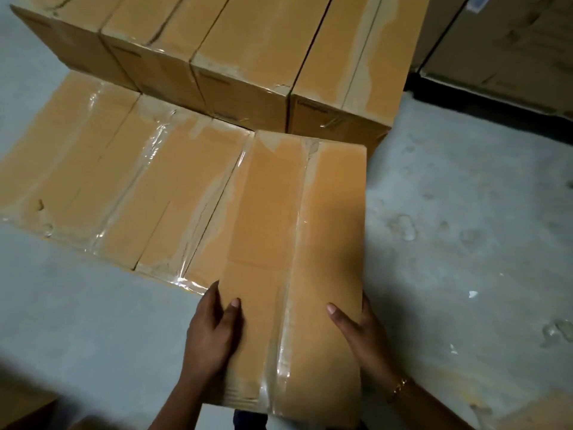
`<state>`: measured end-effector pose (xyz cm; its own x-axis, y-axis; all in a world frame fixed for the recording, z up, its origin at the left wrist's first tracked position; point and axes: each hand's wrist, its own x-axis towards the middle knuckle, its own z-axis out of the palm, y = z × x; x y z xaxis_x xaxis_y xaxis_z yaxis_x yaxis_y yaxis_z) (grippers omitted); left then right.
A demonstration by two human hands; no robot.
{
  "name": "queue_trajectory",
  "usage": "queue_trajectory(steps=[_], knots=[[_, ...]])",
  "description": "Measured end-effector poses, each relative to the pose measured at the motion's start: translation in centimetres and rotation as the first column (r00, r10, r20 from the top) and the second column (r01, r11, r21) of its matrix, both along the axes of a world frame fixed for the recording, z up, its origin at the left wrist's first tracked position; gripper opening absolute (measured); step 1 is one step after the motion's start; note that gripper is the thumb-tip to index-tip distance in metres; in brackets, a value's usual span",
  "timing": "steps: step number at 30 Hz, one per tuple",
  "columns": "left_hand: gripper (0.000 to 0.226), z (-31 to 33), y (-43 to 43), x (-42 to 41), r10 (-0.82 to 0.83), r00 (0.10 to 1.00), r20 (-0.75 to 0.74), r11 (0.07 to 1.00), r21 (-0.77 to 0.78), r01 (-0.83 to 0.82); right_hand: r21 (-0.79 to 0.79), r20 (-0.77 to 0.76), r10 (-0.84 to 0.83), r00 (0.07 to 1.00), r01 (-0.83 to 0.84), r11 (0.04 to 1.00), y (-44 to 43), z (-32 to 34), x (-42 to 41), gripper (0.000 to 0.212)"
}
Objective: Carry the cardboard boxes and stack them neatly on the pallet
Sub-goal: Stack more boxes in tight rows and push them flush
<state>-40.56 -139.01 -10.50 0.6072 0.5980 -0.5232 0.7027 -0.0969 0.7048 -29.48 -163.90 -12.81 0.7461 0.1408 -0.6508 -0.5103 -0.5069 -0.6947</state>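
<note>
Both hands grip the near end of one long cardboard box [279, 228], one on each side

1. Left hand [210, 333]: the thumb lies flat on the top face and the fingers wrap down the left side wall of the box
2. Right hand [362, 333]: the thumb lies on the top face near the right edge; the fingers pass down the right side wall and are hidden behind it. A bracelet [400, 387] sits on this wrist
3. Box orientation: the long axis runs away from the person, from the bottom of the view up toward the stack, leaning slightly to the right at the far end. A strip of clear tape [297, 274] runs along the top face, parallel to the long axis
4. Box position: it sits at the right end of the lower row of boxes [108, 181], just beside the last box of that row and parallel to it. The far end reaches the front face of the taller row of boxes [248, 51] behind. The near end projects past the front edge of the lower row, over the concrete floor [465, 212]. Whether the far end bears on anything cannot be told
5. Surroundings: a separate stack of boxes [511, 41] stands at the upper right, well apart from the held box
</note>
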Motion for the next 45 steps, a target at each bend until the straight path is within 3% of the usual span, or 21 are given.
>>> queue_trajectory(steps=[6, 10, 17, 30, 34, 36, 38, 42, 45], knots=[[0.060, -2.1, 2.6, 3.8, -0.116, 0.993, -0.004, 0.988, -0.103, 0.115, 0.024, -0.013, -0.134, 0.991, 0.134, 0.991, 1.4, -1.6, 1.5, 0.075], [0.065, -2.8, 4.4, 4.9, -0.202, 0.979, -0.025, 0.970, -0.141, 0.196, 0.008, -0.037, -0.161, 0.986, 0.161, 0.987, 3.1, -2.3, 1.7, 0.060], [0.074, -3.6, 6.0, 5.4, -0.250, 0.967, -0.051, 0.953, -0.189, 0.237, -0.008, -0.093, -0.200, 0.975, 0.200, 0.980, 3.6, -2.6, 1.2, 0.053], [0.073, -4.3, 7.0, 9.2, -0.252, 0.968, -0.005, 0.952, -0.179, 0.247, 0.032, -0.025, -0.191, 0.981, 0.192, 0.981, 4.3, -3.1, 4.7, 0.066], [0.069, -4.2, 7.1, 9.5, -0.255, 0.967, -0.027, 0.956, -0.159, 0.247, 0.049, -0.017, -0.183, 0.983, 0.183, 0.982, 4.0, -3.3, 5.1, 0.043], [0.062, -4.0, 6.7, 9.2, -0.236, 0.971, -0.027, 0.957, -0.178, 0.228, 0.069, -0.060, -0.220, 0.974, 0.224, 0.972, 4.1, -3.4, 4.7, 0.037], [0.054, -4.3, 6.5, 8.8, -0.162, 0.984, -0.070, 0.963, -0.231, 0.142, 0.121, -0.185, -0.324, 0.928, 0.349, 0.929, 3.7, -4.2, 4.2, 0.062], [0.091, -6.9, 7.2, 7.1, -0.005, 0.973, -0.231, 0.923, -0.374, -0.084, 0.147, -0.405, -0.363, 0.839, 0.451, 0.880, 2.6, -5.9, 3.0, 0.044], [0.061, -6.8, 6.0, 7.4, 0.064, 0.970, -0.234, 0.898, -0.410, -0.158, 0.127, -0.461, -0.384, 0.800, 0.488, 0.863, 2.2, -8.1, 1.9, 0.053]])
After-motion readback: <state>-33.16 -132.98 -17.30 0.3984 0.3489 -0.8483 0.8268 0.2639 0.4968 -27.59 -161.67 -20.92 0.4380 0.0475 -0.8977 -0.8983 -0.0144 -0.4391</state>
